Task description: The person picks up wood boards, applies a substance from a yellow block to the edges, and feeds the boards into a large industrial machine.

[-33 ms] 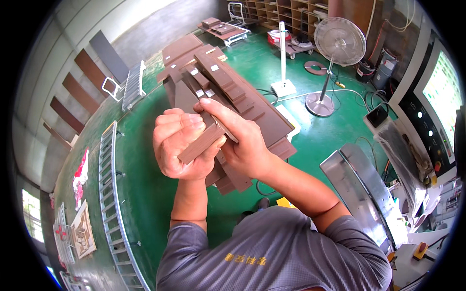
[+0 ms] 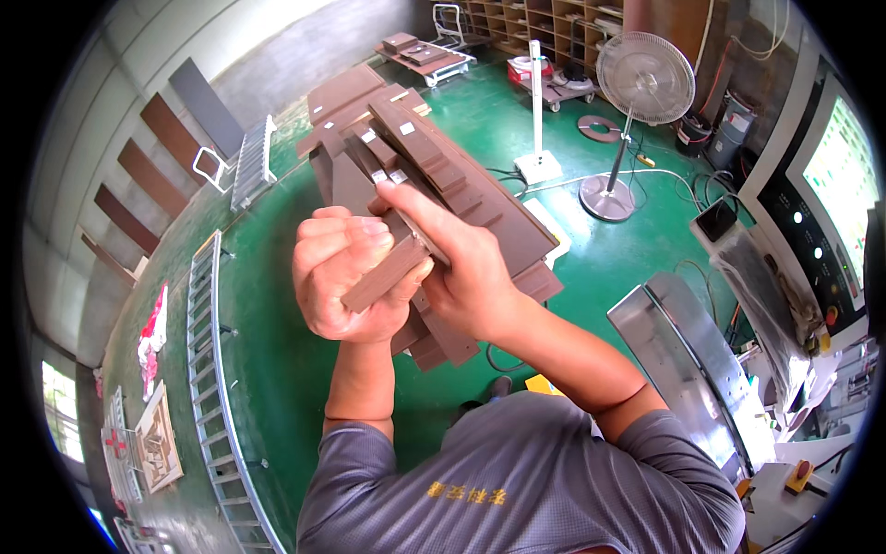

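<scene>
A brown wood-grain board [image 2: 380, 277] is held up in front of my chest, its narrow end toward me and its length running away over a stack of brown panels [image 2: 494, 205]. My left hand [image 2: 328, 275] is closed round the board's left side near this end. At the end's upper right corner, my right hand [image 2: 469, 277] presses with its index finger stretched along the edge and its other fingers curled. A thin pale edge shows beneath that finger; whether it is part of the board or a separate piece, I cannot tell.
A standing fan [image 2: 646, 81] and a white post [image 2: 537, 111] stand beyond the stack to the right. A machine with a lit screen [image 2: 842, 175] and a metal housing [image 2: 683, 369] are close on my right. A roller conveyor [image 2: 210, 388] lies along the left.
My two hands and the board have shifted very slightly to the right. The right index finger sits a touch differently on the edge; both grips stay the same.
</scene>
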Demonstrator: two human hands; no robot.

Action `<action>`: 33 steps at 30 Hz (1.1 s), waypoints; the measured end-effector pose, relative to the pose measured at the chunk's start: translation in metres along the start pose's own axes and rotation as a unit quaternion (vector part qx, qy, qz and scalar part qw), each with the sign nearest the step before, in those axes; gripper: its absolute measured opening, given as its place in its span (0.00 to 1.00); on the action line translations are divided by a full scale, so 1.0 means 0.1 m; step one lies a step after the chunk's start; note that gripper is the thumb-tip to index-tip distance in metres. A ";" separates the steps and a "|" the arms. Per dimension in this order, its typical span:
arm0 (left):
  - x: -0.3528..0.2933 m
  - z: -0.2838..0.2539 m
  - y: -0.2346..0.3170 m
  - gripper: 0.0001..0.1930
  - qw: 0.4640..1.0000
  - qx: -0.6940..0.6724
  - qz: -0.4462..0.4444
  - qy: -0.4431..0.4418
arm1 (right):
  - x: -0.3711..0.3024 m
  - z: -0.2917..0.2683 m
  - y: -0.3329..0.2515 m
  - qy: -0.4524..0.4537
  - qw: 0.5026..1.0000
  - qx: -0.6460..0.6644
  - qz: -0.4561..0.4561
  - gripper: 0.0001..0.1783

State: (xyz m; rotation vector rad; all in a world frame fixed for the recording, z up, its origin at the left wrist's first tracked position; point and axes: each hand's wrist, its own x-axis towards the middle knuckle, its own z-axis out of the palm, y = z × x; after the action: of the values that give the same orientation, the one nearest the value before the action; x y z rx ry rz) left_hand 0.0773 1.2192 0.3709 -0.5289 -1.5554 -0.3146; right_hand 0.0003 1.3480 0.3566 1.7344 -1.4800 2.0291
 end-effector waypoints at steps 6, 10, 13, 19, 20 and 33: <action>0.01 0.21 0.07 0.19 0.999 -0.016 0.008 -0.031 | -0.12 -0.12 0.08 0.025 0.999 0.021 -0.025 0.58; -0.20 0.60 -0.14 0.32 0.970 -0.155 -0.109 0.155 | -0.34 -0.12 0.24 0.189 0.970 0.150 -0.007 0.68; -0.89 0.61 -0.62 0.35 0.841 -0.127 -0.422 0.314 | -0.54 -0.41 0.26 0.307 0.949 0.067 -0.025 0.53; -2.59 0.85 -1.75 0.40 0.369 -0.463 -0.685 0.424 | -1.41 -1.30 -0.31 0.450 0.883 0.101 -0.083 0.48; -2.64 0.91 -1.77 0.40 0.373 -0.505 -0.654 0.422 | -1.58 -1.43 -0.45 0.494 0.861 0.078 -0.093 0.47; -1.79 0.94 -2.37 0.28 0.371 -0.683 -0.495 0.389 | -5.17 -2.69 -3.29 0.769 0.572 -0.286 -0.019 0.41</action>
State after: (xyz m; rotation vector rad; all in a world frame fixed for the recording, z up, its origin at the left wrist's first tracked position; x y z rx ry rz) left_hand -0.1262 1.0407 0.2167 -0.3986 -0.0438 -2.5267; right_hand 0.1907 1.9617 0.1697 -0.4446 -0.9894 1.5865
